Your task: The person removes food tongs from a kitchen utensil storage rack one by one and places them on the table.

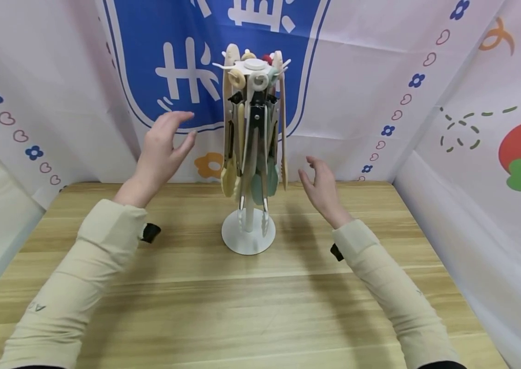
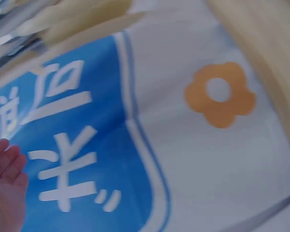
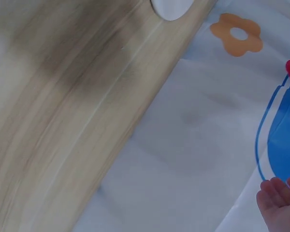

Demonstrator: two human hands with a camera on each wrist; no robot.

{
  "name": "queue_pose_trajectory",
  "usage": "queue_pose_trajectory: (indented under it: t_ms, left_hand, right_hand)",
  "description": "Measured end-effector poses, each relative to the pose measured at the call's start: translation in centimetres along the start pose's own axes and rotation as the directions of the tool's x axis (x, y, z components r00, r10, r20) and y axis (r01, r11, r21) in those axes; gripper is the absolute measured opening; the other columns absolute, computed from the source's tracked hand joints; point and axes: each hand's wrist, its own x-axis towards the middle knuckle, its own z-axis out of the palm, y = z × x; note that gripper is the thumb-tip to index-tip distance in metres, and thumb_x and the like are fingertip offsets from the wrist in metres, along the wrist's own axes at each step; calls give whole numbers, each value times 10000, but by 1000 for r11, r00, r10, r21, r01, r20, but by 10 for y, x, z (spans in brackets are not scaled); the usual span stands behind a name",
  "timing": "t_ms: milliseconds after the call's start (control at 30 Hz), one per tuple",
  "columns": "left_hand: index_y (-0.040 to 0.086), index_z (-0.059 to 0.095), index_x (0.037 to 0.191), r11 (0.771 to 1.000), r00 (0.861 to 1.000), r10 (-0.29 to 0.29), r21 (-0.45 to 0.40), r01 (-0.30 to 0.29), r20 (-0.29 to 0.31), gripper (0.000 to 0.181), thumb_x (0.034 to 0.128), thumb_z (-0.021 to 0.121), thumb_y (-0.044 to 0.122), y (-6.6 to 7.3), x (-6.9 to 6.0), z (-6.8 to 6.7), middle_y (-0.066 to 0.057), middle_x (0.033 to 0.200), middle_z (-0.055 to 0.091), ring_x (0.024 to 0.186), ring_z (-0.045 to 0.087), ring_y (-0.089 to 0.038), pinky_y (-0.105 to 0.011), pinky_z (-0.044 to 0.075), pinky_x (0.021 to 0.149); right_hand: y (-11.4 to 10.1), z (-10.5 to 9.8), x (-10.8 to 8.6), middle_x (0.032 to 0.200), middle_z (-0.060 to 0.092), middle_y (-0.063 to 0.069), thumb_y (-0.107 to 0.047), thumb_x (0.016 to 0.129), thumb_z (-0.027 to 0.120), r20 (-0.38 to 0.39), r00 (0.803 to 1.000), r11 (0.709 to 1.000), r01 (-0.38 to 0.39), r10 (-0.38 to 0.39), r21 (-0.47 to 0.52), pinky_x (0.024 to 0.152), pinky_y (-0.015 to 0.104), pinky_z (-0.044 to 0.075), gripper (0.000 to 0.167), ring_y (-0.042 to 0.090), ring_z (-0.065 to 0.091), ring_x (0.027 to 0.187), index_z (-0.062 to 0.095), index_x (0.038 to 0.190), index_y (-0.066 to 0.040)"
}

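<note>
A white rotating utensil stand rises from the table, hung all round with kitchen tools. Among them are metal tongs, a pale yellow tool and teal-headed tools. To its left my left hand hovers in the air, fingers relaxed and thumb apart, holding nothing. On the other side my right hand is raised, lower than the left, its fingers loosely bent and free of any object. Neither hand touches the stand. In the left wrist view, blurred tools show at the top left.
The wooden table ends against a printed cloth backdrop with a blue panel. White cloth walls close in both sides. A black strap piece hangs at the left wrist, another at the right.
</note>
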Motion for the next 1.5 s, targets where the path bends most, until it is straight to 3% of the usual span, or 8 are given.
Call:
queue_pose_trajectory:
  t_ms: [400,700,1000,1133,1500]
  left_hand:
    - [-35,588,1132,995,989,67,-60,-76,-134,275,889,564,92,30,30,-23,-157,1148,593,1108,515,-256,-308,383,991]
    - [-47,593,1119,981,971,188,-27,-194,-145,276,914,535,128,44,46,-34,-167,1104,614,1036,556,-257,-272,434,913]
    - [-26,635,1052,972,957,204,-75,-223,-206,201,874,581,49,57,62,-38,-150,1065,636,1044,554,-255,-263,376,981]
    - [-34,636,1039,965,948,240,-59,-257,-210,192,880,577,55,62,69,-40,-156,1076,628,1087,528,-245,-261,345,1008]
    - [-11,633,1087,935,927,344,-41,-353,-149,223,923,512,78,73,83,-40,-137,1088,625,1070,529,-219,-262,407,944]
  right_hand:
    - [-19,-13,6,1172,547,212,-108,898,555,-79,996,992,52,-43,118,953,367,418,358,301,520,1050,496,1209,60]
    - [-38,-29,14,1151,563,195,-114,897,559,-137,989,981,75,-51,179,946,347,430,342,284,530,1050,517,1190,57]
    - [-53,-37,19,1139,574,184,-114,890,577,-153,986,964,100,-64,245,919,371,457,335,276,546,1041,534,1178,52]
    - [-59,-39,19,1158,568,180,-132,904,563,-140,988,960,105,-70,260,913,370,463,338,260,547,1048,532,1191,42]
    - [-77,-39,18,1134,582,169,-119,900,567,-149,983,941,152,-110,303,892,303,477,329,247,558,1027,535,1180,51]
